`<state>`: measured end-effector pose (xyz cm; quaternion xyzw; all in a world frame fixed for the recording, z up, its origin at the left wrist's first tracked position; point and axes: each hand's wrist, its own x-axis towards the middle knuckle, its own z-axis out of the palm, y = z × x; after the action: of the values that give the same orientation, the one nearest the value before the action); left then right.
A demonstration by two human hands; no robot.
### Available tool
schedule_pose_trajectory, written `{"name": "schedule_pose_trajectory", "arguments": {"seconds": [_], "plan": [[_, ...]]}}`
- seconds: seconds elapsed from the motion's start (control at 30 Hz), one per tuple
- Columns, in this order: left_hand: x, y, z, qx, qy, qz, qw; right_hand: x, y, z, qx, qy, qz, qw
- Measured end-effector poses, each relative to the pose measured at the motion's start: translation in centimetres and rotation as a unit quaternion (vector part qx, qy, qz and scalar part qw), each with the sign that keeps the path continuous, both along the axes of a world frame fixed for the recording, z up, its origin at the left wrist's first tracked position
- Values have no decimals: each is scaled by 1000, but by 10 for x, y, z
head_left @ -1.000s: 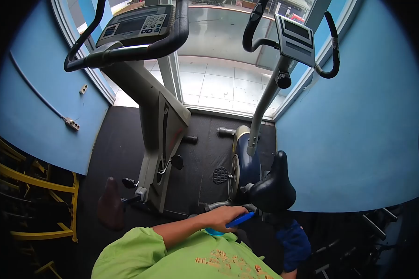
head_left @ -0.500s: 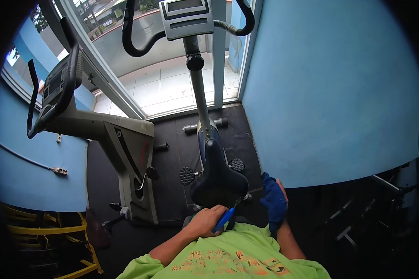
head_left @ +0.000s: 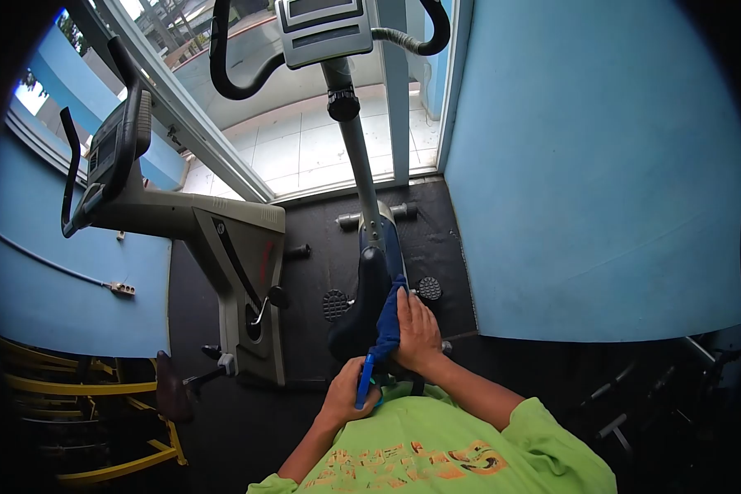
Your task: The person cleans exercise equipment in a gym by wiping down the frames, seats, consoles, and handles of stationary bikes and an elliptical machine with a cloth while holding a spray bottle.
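A dark blue cloth point(head_left: 389, 321) lies against the right side of the black bike saddle point(head_left: 362, 309), under my right hand point(head_left: 420, 329), whose fingers are stretched out over it. Close to my body, my left hand point(head_left: 350, 397) is wrapped round a bright blue handle point(head_left: 365, 380); what the handle belongs to is mostly hidden by the hand. The saddle is on the nearer exercise bike, which has a grey console point(head_left: 325, 31) and a dark blue body partly covered by the saddle and cloth.
A second, beige exercise bike point(head_left: 239, 280) stands to the left with its brown saddle point(head_left: 173, 387). Yellow metal frames point(head_left: 82, 387) are at the lower left. A blue wall point(head_left: 601, 181) rises on the right, with dark gym equipment below. Glass panels stand ahead.
My right hand has moved left with the cloth from beside the saddle onto it. My left hand shifted slightly, still round the blue handle. The view turned right from the first frame.
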<state>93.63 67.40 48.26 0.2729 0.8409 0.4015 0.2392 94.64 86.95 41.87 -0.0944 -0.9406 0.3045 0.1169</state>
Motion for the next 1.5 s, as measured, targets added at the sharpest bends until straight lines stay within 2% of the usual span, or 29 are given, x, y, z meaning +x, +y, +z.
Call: {"name": "schedule_pose_trajectory", "arguments": {"seconds": [0.03,0.1,0.17,0.2,0.27,0.3,0.33,0.4,0.47,0.53,0.6,0.67,0.73,0.83,0.87,0.9,0.97,1.03,1.07,1.13,1.17,1.27,1.3,1.33,1.4,1.43,1.5], "plan": [[-1,-1,-3,37,6,9,999,24,1,5,78,52,12,996],[-2,-3,-6,79,16,30,996,53,1,-10,89,69,26,993],[-7,-4,-7,45,107,-25,993,43,3,-6,103,91,41,990],[-10,-4,-6,49,114,-18,992,26,1,4,105,50,27,993],[-12,-5,-2,-37,153,-59,986,-14,-7,17,108,12,17,994],[-13,-7,-5,-36,155,-55,986,-40,-10,20,46,-60,-5,997],[-14,-9,-11,-29,110,-65,991,-64,-12,23,-17,-134,-28,990],[-16,-10,-12,-31,47,-90,994,-110,-12,31,-40,-171,-83,981],[-16,-12,-17,-26,33,-89,995,-148,5,15,-80,-150,-63,983],[-13,-14,-22,-22,13,-89,996,-143,12,3,-122,-135,-44,982],[-15,-17,-24,-8,-4,-99,995,-117,8,2,-131,-31,-11,991],[-14,-15,-20,-11,-14,-96,995,-60,0,26,-45,-106,24,993],[-13,-15,-20,-13,-20,-83,996,-10,0,11,95,-10,85,992],[-11,-15,-28,7,-7,-99,995,-7,4,3,120,5,95,988],[-12,-14,-30,6,-11,-96,995,-24,0,15,88,-53,80,991],[-15,-13,-32,5,-12,-94,995,-46,-4,21,93,-51,79,991],[-19,-13,-35,-18,-29,-111,993,-94,-7,28,-8,-135,-5,991],[-18,-12,-36,-48,-47,-128,990,-136,-4,31,67,-87,-11,994],[-17,-11,-35,-35,-25,-113,993,-154,0,41,65,-86,-13,994],[-13,-12,-34,-26,-1,-102,994,-176,2,64,124,-249,84,957],[-11,-11,-35,-7,4,-86,996,-172,-1,66,121,-248,82,958],[-11,-12,-40,9,26,-76,997,-148,-15,66,336,-162,263,890],[-10,-12,-42,6,36,-76,996,-134,-25,56,271,-218,343,872],[-9,-13,-40,10,41,-79,996,-114,-37,51,230,-186,346,890],[-7,-13,-34,30,-93,-72,993,-110,-40,48,248,-170,344,889],[-3,-12,-37,32,-91,-70,993,-112,-38,48,252,-175,348,886],[3,-16,-36,90,113,-10,990,-122,-38,43,263,-176,309,897]]}}
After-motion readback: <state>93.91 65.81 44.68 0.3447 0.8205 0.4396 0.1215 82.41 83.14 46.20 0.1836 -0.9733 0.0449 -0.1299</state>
